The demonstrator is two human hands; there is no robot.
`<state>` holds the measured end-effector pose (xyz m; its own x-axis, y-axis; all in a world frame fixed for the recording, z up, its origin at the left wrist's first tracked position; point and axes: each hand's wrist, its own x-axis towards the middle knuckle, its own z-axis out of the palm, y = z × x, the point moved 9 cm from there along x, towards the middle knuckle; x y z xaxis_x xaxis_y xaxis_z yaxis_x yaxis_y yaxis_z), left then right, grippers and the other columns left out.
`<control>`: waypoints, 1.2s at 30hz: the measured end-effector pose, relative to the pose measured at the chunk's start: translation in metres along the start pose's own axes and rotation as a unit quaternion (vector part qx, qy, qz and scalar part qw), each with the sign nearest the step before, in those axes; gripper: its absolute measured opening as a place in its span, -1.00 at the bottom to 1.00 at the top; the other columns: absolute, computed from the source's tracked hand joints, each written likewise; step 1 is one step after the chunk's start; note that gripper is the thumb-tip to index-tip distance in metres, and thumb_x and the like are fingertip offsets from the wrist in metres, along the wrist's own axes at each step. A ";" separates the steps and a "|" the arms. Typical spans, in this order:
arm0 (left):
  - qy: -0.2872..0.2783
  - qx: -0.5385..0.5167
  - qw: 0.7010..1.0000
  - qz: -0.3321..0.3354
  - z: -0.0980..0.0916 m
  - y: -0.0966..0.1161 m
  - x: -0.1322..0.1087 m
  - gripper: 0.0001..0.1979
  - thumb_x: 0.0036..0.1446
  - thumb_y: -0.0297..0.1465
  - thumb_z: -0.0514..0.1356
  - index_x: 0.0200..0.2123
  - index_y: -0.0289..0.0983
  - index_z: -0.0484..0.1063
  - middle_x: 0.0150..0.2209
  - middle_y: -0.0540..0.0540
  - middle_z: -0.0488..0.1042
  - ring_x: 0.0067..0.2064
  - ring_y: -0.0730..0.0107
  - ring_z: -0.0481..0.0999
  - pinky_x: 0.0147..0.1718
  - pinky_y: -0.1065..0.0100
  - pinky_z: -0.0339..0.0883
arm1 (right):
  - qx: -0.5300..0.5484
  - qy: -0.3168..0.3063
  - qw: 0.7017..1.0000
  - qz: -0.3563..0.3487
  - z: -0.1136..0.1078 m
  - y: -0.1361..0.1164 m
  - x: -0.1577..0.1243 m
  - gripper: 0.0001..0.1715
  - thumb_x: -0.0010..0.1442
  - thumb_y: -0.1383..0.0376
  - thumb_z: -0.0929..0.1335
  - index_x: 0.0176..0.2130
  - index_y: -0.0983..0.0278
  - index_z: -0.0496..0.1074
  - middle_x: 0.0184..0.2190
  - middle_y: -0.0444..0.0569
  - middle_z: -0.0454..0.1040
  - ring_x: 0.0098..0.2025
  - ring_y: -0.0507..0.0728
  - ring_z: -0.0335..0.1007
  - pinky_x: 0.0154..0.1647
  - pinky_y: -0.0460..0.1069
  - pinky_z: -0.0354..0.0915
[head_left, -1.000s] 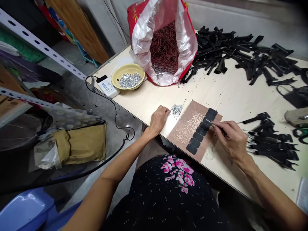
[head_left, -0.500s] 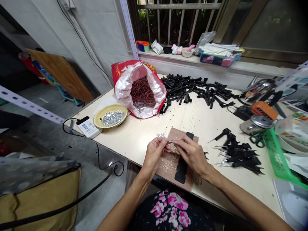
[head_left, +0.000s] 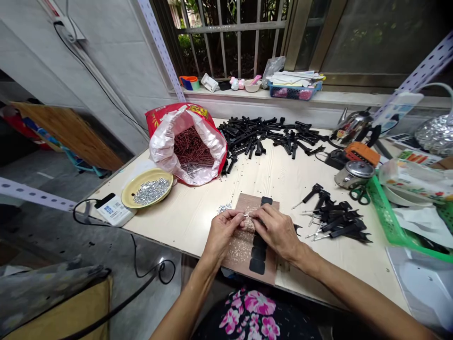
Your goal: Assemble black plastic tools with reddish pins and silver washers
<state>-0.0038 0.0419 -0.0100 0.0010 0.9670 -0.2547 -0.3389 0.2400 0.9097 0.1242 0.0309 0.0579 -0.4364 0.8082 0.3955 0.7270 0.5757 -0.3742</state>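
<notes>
Over a brown board (head_left: 236, 257), my left hand (head_left: 225, 232) and my right hand (head_left: 276, 232) meet fingertip to fingertip. Between them they pinch a thin silvery metal piece (head_left: 247, 216); its exact kind is too small to make out. Pale crumbs and a strip of black pads (head_left: 258, 253) cover part of the board, the strip running beneath my right hand. Just behind my left hand lies a small heap of tiny metal parts (head_left: 224, 208). To the right is a pile of black handles with metal shafts (head_left: 338, 219).
A red bag (head_left: 153, 118) of brown screws or nails lies open behind a yellow plate (head_left: 127, 185) of metal bits. Many black plastic parts (head_left: 255, 134) spread along the back. At right are a metal pot (head_left: 354, 175), scissors (head_left: 360, 195) and a green tray (head_left: 384, 215).
The camera view has turned, so the table items sit further left in the picture. Both hands stay together over the board, still pinching the thin metal piece.
</notes>
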 end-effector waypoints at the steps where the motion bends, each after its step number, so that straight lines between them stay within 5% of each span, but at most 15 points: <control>1: 0.000 0.012 1.000 0.010 0.001 0.001 0.000 -0.76 -0.09 -0.32 0.35 -0.34 -0.33 0.49 -0.54 0.02 0.44 -0.49 0.55 0.41 -0.41 0.48 0.29 | -0.004 -0.001 1.000 0.002 0.000 0.001 -0.001 -0.79 0.30 0.30 0.20 -0.19 0.25 0.40 -0.31 0.00 0.40 -0.26 0.10 0.34 -0.29 -0.04 0.26; 7: 0.020 0.101 0.994 0.048 0.001 0.004 0.001 -0.75 -0.04 -0.27 0.31 -0.31 -0.30 0.51 -0.51 0.00 0.47 -0.44 0.49 0.44 -0.38 0.46 0.30 | 0.045 0.007 0.999 0.017 -0.001 0.010 -0.006 -0.78 0.32 0.29 0.19 -0.16 0.25 0.38 -0.32 -0.01 0.41 -0.27 0.09 0.35 -0.28 -0.04 0.28; 20: 0.028 0.108 0.993 0.044 0.010 0.006 0.001 -0.76 -0.09 -0.27 0.33 -0.37 -0.31 0.49 -0.53 0.01 0.46 -0.47 0.51 0.43 -0.40 0.47 0.30 | 0.108 0.004 0.994 0.024 -0.002 0.016 -0.009 -0.77 0.31 0.32 0.19 -0.16 0.27 0.40 -0.28 0.02 0.38 -0.25 0.09 0.36 -0.23 -0.02 0.32; 26: 0.025 0.166 0.984 0.059 0.015 0.008 0.000 -0.76 -0.06 -0.26 0.31 -0.36 -0.31 0.51 -0.52 0.00 0.47 -0.44 0.46 0.45 -0.38 0.45 0.31 | 0.266 -0.007 0.958 0.106 0.002 0.033 -0.013 -0.82 0.28 0.26 0.24 -0.22 0.26 0.40 -0.37 -0.10 0.44 -0.34 0.04 0.38 -0.31 -0.07 0.31; 32: 0.021 0.139 0.989 0.049 0.016 0.003 -0.002 -0.74 -0.10 -0.24 0.32 -0.37 -0.30 0.51 -0.52 0.00 0.47 -0.45 0.47 0.44 -0.39 0.44 0.31 | 0.108 0.003 0.993 0.049 0.002 0.024 -0.020 -0.77 0.30 0.29 0.20 -0.16 0.24 0.41 -0.31 -0.02 0.41 -0.28 0.07 0.38 -0.26 -0.05 0.31; 36: 0.017 0.139 0.989 0.045 0.015 0.000 -0.002 -0.75 -0.10 -0.26 0.33 -0.37 -0.31 0.51 -0.55 0.01 0.47 -0.47 0.47 0.43 -0.40 0.45 0.30 | 0.129 0.009 0.990 0.057 0.004 0.025 -0.023 -0.77 0.31 0.28 0.20 -0.13 0.21 0.40 -0.29 -0.06 0.44 -0.26 0.06 0.40 -0.27 -0.06 0.32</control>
<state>0.0102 0.0408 -0.0050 -0.0497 0.9833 -0.1753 -0.0637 0.1720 0.9830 0.1499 0.0273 0.0358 -0.3484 0.8684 0.3528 0.6105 0.4958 -0.6176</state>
